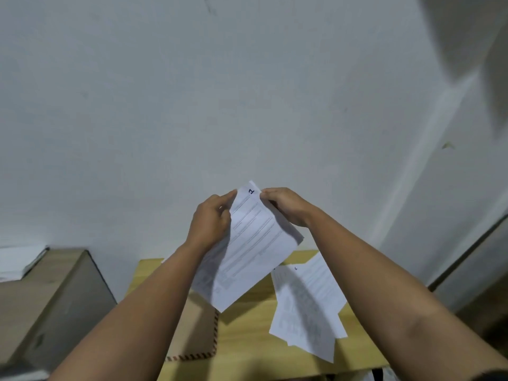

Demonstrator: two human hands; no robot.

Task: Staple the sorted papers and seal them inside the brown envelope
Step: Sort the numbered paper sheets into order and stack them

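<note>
Both hands hold up a small stack of printed white papers (247, 248) above the table, its top sheet marked "1" at the upper corner. My left hand (210, 218) grips the stack's left edge near the top. My right hand (286, 206) pinches the top right corner. A brown envelope (196, 334) with a striped border lies on the yellow wooden table (247, 339) below my left forearm, partly hidden by it. No stapler is visible.
Several loose printed sheets (308, 306) lie spread on the table's right side. A beige cabinet (46, 295) stands to the left. A white wall fills the view behind, with a doorframe (467, 251) at the right.
</note>
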